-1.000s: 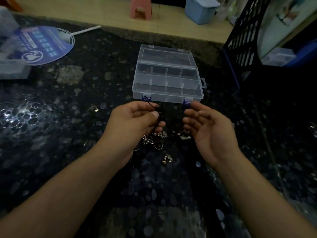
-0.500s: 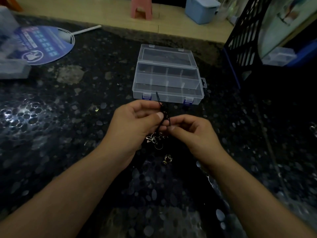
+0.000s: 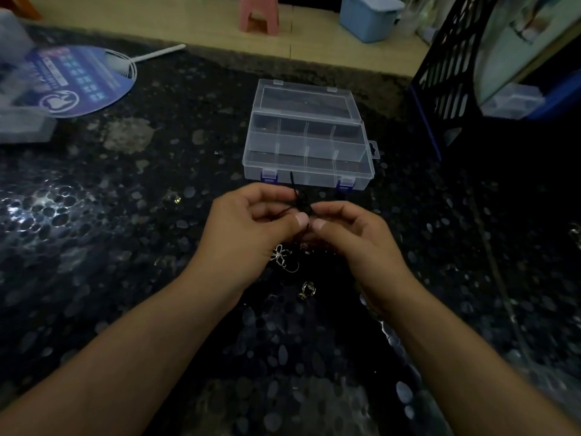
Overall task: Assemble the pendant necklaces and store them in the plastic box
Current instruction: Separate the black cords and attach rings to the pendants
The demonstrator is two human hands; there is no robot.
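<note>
A clear plastic box (image 3: 314, 180) with inner dividers lies open on the dark speckled table, its lid flipped back. Just in front of it my left hand (image 3: 248, 228) and my right hand (image 3: 355, 237) meet, both pinching a thin black cord (image 3: 297, 199) between thumb and fingertips; one end of the cord sticks up toward the box. Under my hands lie metal pendants: a silver flower pendant (image 3: 280, 253), a ring (image 3: 292, 267) and a small charm (image 3: 307, 290). Other pendants are hidden by my right hand.
A round blue hand fan (image 3: 72, 80) lies at the back left, beside a frosted plastic container (image 3: 22, 127). A black lattice rack (image 3: 446, 70) stands at the back right. Beyond the table edge are a pink stool (image 3: 259, 14) and a blue bin (image 3: 371, 17).
My right hand, open and apart from the left a second ago, came in and pinched the cord beside my left thumb. The cord end now points up toward the box.
</note>
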